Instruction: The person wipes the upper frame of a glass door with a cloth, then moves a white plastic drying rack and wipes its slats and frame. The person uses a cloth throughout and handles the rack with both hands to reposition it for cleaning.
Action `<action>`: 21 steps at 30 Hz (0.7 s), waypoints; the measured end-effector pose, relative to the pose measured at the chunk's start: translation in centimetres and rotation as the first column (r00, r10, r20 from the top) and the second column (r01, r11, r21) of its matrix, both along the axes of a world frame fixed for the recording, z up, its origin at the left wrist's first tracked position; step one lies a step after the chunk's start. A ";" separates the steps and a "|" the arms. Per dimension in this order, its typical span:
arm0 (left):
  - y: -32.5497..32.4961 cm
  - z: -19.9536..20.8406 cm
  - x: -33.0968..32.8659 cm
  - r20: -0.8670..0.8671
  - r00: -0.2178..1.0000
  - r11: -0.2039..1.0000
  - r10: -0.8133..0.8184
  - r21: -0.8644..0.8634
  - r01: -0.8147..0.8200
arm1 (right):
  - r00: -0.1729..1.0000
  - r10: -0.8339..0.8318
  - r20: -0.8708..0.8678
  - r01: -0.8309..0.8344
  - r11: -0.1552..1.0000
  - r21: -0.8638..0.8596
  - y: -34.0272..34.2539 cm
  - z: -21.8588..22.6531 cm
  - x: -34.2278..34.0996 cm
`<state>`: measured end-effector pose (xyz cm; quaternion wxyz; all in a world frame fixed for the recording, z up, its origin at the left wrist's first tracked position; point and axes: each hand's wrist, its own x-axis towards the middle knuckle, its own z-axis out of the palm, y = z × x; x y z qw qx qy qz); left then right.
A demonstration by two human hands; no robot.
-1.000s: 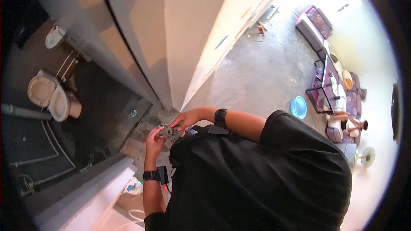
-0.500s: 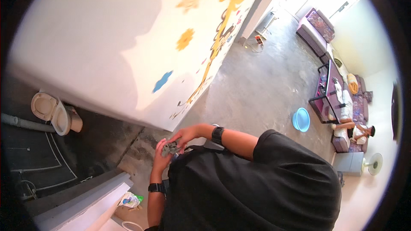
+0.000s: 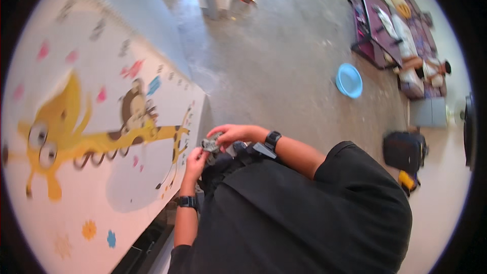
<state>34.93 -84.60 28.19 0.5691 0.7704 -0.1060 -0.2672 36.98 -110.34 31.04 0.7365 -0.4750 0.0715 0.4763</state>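
Concrete floor (image 3: pixel 284 66) fills most of what I'm seeing from the headcam, grey and a bit scuffed, with a big white wall (image 3: pixel 86 137) running down the left side. That wall has a cartoon mural on it: a yellow long-necked animal, a brown monkey riding it, plus some pink and blue shapes scattered about.

Both hands are up in front of the black shirt (image 3: pixel 304 213), close to the wall's near edge. Left hand (image 3: pixel 195 160) comes up from below with a black watch on the wrist, fingers curled around the lower side of a small grey thing (image 3: pixel 209 145). Right hand (image 3: pixel 236 133) reaches in from the right, also with a black watch, thumb and fingertips pinched on the top of the same thing. So it's held between the two hands, in the air, just above the shirt. Honestly can't tell what it is, too small and blurry; looks metallic or grey plastic.

Further out on the floor a light blue basin (image 3: pixel 349 80) sits on its own, well apart from the hands. A purple bench or couch (image 3: pixel 378 30) runs along the far right, and someone is lying or sitting low beside it. A black bag (image 3: pixel 404 150) rests near the right wall, with something yellow just below it.
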 end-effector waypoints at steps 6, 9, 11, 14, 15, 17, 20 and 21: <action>-11.2 -0.6 10.5 -0.130 0.961 0.965 -0.244 0.067 0.254 | 0.955 -0.290 -0.053 0.288 0.957 -0.043 -10.9 -0.6 4.5; -17.6 -1.7 17.0 -0.272 0.925 0.962 -0.266 -0.007 0.274 | 0.921 -0.384 -0.070 0.384 0.923 -0.014 -17.2 -0.3 9.5; -23.0 -2.7 21.9 -0.278 0.931 0.971 -0.237 -0.076 0.225 | 0.921 -0.387 0.044 0.388 0.907 -0.161 -22.2 -0.1 13.5; -31.2 -3.8 28.1 -0.371 0.921 0.993 -0.117 -0.014 0.121 | 0.897 -0.426 0.116 0.440 0.837 -0.326 -30.2 0.0 19.4; -33.8 -3.7 29.5 -0.405 0.909 0.986 -0.093 -0.162 0.029 | 0.880 -0.457 0.131 0.471 0.805 -0.361 -32.7 0.4 21.0; -38.9 -2.9 33.0 -0.464 0.885 0.962 -0.052 -0.260 -0.080 | 0.841 -0.509 0.182 0.537 0.744 -0.398 -37.3 1.0 24.0; -45.1 -0.2 36.3 -0.452 0.892 0.962 -0.034 -0.255 -0.092 | 0.792 -0.548 0.268 0.608 0.673 -0.421 -43.3 3.2 25.9; -47.3 0.0 38.0 -0.450 0.890 0.965 -0.073 -0.259 -0.052 | 0.759 -0.586 0.283 0.649 0.651 -0.393 -45.4 2.8 27.2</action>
